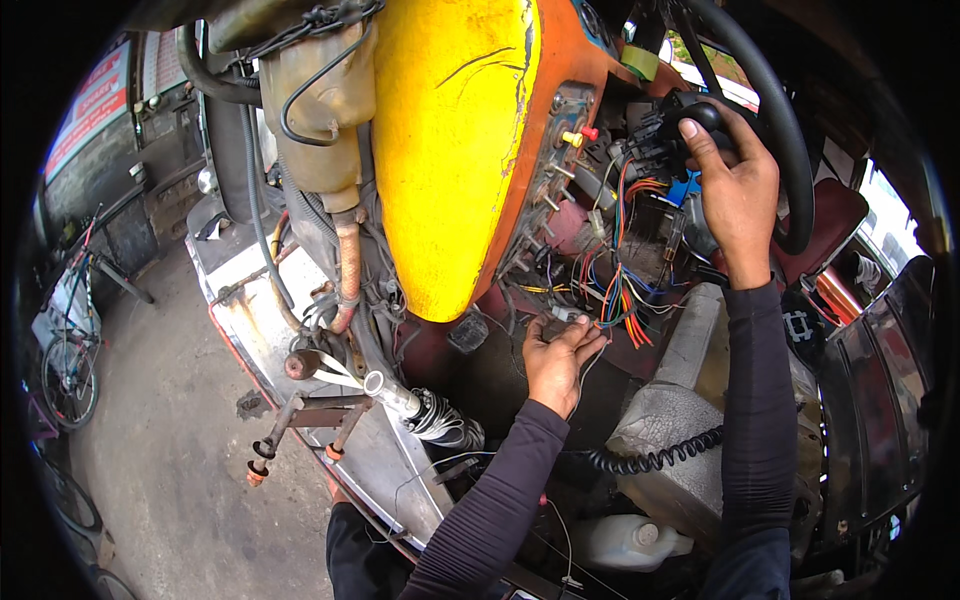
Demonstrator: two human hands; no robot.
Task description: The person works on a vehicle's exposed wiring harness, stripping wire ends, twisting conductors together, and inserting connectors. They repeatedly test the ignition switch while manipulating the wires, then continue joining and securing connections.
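Low in the middle, my left hand [560, 362] is closed in a pinch on a small whitish wire connector [568, 314]. A thin pale wire runs down from these fingers. Just right of and above them hangs a bundle of coloured wires [622, 290] with bare-looking ends. My right hand [738, 195] is up by the black steering wheel [797, 140]. Its thumb and fingers close around a black rounded switch part [700, 114] on the steering column. The palm side of that grip is hidden.
A yellow panel [450, 150] stands left of an orange dashboard [560, 150] with knobs and switches. A coiled black cable [660, 452] crosses below my hands. Farther down lies a white plastic jug [625, 545]. Metal pedals [310, 430] and a cloudy plastic tank [318, 120] are at left.
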